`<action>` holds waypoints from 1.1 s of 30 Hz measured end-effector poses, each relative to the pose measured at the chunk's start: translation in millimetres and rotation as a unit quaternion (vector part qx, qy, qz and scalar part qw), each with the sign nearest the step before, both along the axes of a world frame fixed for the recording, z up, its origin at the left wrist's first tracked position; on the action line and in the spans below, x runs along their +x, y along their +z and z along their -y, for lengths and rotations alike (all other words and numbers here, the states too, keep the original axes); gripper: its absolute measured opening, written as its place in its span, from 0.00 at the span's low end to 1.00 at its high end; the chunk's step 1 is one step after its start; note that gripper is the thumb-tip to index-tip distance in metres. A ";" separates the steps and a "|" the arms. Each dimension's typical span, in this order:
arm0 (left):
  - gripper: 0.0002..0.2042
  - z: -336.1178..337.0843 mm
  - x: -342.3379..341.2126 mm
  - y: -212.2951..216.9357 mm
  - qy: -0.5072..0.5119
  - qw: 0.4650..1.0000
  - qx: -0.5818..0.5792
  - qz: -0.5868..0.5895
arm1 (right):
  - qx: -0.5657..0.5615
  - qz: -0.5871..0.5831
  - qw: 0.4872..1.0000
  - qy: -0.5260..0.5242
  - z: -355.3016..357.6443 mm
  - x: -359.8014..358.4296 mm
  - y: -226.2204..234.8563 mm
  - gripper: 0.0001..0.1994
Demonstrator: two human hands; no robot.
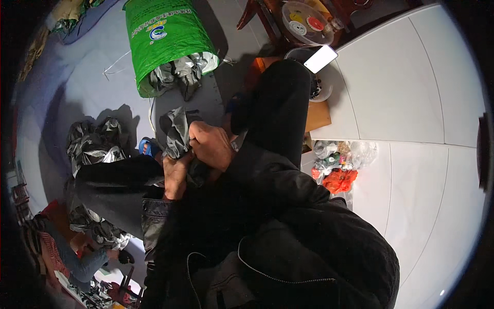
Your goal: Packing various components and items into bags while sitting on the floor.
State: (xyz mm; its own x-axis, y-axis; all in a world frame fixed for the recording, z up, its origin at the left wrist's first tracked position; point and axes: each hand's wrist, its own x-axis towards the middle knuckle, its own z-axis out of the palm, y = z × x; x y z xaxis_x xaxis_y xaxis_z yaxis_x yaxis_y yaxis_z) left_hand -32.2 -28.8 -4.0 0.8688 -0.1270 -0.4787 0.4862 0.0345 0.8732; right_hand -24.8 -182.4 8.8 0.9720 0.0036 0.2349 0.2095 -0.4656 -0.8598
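Observation:
Both my hands grip one piece of grey fabric (177, 135) in front of my lap. My right hand (210, 145) is closed over its top right side. My left hand (176, 174) holds its lower part from beneath. The cloth sticks up between them, crumpled. My black-trousered legs and dark jacket fill the middle and lower part of the view, hiding whatever lies under the hands.
A green sack (164, 36) stuffed with grey cloth lies ahead on the floor. A heap of silvery grey cloth (95, 147) sits at left. A phone (320, 58) rests on a white bowl (324, 87); coloured bags (337, 165) lie on white tiles (411, 103). Another person (67, 252) crouches at lower left.

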 end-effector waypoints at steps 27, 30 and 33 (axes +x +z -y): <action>0.16 -20.8 0.2 33.5 -0.188 0.827 0.315 0.426 | -0.040 -0.186 0.938 0.291 14.8 17.4 -43.4 0.12; 0.19 -20.9 -2.9 36.7 -0.129 0.830 0.311 0.444 | 0.095 -0.204 0.925 0.307 12.4 14.7 -25.7 0.13; 0.22 -21.0 -3.6 41.1 -0.122 0.829 0.333 0.431 | 0.079 -0.164 0.935 0.305 9.9 13.5 -28.5 0.20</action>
State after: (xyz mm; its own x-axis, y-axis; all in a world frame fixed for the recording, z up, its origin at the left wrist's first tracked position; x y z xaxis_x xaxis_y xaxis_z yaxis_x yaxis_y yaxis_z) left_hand -35.9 -7.9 37.1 0.9117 -0.3069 0.2732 -0.4083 -0.6034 0.6849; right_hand -11.3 -192.3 -19.7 0.8208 0.5704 -0.0308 0.1081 -0.2081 -0.9721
